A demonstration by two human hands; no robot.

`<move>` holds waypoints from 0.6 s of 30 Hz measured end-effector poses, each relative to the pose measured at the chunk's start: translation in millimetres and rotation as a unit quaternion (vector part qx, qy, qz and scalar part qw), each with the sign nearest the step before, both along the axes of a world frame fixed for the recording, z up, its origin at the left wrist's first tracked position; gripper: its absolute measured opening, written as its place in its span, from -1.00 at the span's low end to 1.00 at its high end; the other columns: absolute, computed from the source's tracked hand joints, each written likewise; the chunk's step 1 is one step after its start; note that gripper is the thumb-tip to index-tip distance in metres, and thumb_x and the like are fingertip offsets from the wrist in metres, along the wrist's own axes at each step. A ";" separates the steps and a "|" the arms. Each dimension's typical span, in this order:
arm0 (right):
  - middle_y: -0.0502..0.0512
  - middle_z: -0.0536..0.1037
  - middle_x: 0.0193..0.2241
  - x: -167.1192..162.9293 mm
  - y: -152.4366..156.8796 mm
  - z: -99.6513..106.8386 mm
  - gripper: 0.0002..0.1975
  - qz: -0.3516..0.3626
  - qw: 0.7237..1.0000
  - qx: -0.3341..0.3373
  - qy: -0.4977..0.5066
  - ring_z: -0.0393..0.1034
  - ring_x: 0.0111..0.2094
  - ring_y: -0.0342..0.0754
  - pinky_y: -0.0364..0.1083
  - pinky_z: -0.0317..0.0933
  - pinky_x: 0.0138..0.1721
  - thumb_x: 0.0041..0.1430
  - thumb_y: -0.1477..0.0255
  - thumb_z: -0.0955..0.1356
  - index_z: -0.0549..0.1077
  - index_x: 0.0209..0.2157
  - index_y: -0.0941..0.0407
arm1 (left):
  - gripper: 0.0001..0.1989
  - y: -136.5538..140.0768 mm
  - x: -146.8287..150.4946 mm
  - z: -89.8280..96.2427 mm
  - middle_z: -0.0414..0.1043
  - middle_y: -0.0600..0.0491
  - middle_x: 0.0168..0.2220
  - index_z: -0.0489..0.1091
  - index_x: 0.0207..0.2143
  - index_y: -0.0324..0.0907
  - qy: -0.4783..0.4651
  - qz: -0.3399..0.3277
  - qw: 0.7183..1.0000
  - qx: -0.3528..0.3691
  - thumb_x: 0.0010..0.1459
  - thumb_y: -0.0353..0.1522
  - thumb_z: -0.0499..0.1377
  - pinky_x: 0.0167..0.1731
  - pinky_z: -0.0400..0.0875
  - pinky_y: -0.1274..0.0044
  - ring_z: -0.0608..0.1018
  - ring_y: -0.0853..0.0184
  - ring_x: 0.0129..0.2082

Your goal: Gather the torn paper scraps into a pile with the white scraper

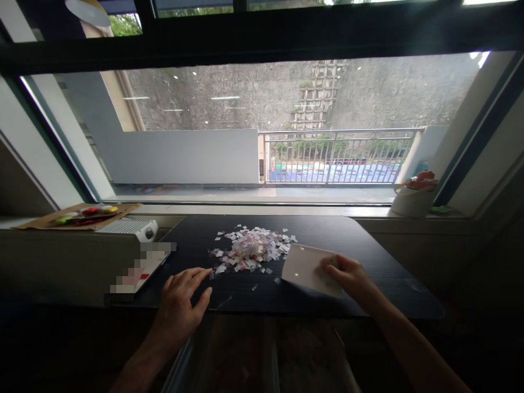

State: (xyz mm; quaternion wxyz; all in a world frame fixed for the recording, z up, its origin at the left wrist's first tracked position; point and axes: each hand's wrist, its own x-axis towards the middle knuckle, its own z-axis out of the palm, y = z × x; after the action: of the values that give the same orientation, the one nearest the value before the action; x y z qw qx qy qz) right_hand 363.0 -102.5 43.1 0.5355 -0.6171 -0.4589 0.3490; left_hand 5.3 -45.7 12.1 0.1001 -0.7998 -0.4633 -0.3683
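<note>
A loose heap of small white and pinkish paper scraps (254, 248) lies on the dark table (327, 232), with stray bits around its edges. My right hand (350, 278) pinches the right edge of a pale, flat rectangular board or card (307, 265), thumb on top. That card is tilted, and its left edge comes close to the right side of the heap. To the left of the heap is my left hand (184, 295), fingers stretched out and thumb apart, holding nothing. Its fingertips reach near the scraps at the lower left; whether they touch any I cannot tell.
At the table's left edge lies a partly blurred flat item (147, 273) with a red mark. A white ridged appliance (131, 228) and a brown sheet (36, 218) with colourful things sit left. A white pot (413, 199) stands on the right windowsill.
</note>
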 end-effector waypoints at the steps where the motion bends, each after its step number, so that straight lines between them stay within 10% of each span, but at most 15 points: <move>1: 0.04 0.56 -0.54 -5.6 3.6 -2.5 -0.73 0.016 1.000 -0.001 -0.001 0.43 -0.51 -0.04 -0.13 0.27 -0.51 -0.17 0.25 0.44 0.51 -0.46 0.15 | -0.70 0.0 1.2 0.6 0.48 0.02 -0.15 0.39 -0.10 -0.07 0.001 -0.001 1.000 -0.004 0.13 -0.26 0.03 -0.08 0.28 0.27 0.47 0.19 -0.11; 18: 0.08 0.58 -0.50 -29.2 21.3 -11.9 -0.61 0.030 0.999 0.028 0.027 0.45 -0.47 -0.03 -0.10 0.29 -0.45 -0.18 0.14 0.46 0.52 -0.39 0.17 | -0.70 -21.9 -8.1 -15.8 0.50 0.03 -0.16 0.41 -0.11 -0.05 0.001 0.024 0.999 -0.031 0.11 -0.29 0.03 -0.03 0.24 0.23 0.48 0.19 -0.10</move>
State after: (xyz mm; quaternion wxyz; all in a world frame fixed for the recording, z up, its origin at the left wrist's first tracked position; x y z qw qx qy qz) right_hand 333.8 -81.2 31.2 0.5539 -0.5781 -0.4726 0.3682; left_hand -2.8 -67.7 -3.7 0.0844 -0.7916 -0.4937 -0.3500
